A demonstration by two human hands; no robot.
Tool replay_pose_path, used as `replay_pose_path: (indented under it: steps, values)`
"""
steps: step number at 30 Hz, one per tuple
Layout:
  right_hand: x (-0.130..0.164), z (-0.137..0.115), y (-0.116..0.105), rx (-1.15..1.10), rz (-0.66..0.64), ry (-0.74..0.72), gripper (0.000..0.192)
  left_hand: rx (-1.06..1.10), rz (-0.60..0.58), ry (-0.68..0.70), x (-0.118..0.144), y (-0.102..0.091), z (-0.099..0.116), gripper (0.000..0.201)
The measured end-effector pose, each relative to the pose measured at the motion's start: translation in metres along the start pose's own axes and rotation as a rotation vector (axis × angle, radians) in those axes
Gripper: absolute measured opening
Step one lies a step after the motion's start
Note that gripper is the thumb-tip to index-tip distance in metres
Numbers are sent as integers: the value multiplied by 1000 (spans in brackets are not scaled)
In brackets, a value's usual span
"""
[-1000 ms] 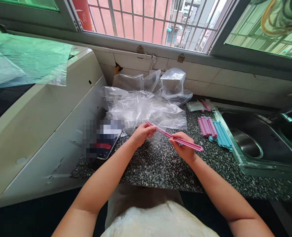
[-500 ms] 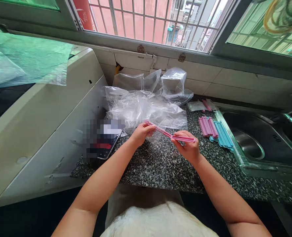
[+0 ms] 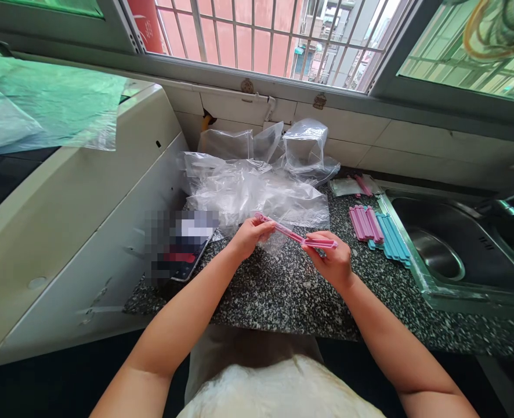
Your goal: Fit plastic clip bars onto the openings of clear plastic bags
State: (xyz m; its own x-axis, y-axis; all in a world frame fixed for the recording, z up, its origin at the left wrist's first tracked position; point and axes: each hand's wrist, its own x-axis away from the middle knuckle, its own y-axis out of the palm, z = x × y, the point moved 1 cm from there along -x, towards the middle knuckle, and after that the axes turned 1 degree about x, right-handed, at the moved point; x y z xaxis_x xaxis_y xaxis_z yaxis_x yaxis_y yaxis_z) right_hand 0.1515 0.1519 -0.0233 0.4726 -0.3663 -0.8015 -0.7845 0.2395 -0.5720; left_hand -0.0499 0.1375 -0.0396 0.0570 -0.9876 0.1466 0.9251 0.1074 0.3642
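A pink bag sealing clip, unfolded at its hinge into two long arms, is held above the speckled counter. My left hand pinches its far left end, fingers closed. Around the right arm of the clip, near the hinge, my right hand is closed, with the thumb below and fingers above. Behind the left hand lies a heap of clear plastic bags. To the right rest several folded pink clips in a row, partly over several blue clips.
A phone, partly blurred out, lies left beside a white appliance side panel. A metal sink is set into the counter at right. A small clear packet with pink clips lies behind the row. A barred window is above.
The right arm of the pink clip has swung slightly, and its free end now reaches less far to the right. Both hands keep nearly the same place and grip.
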Motion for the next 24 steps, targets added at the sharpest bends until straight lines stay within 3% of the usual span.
replay_pose_path:
  steps: [24]
  values:
    - [0, -3, 6, 18, -13, 8, 13, -82, 35, 39, 0, 1, -4, 28]
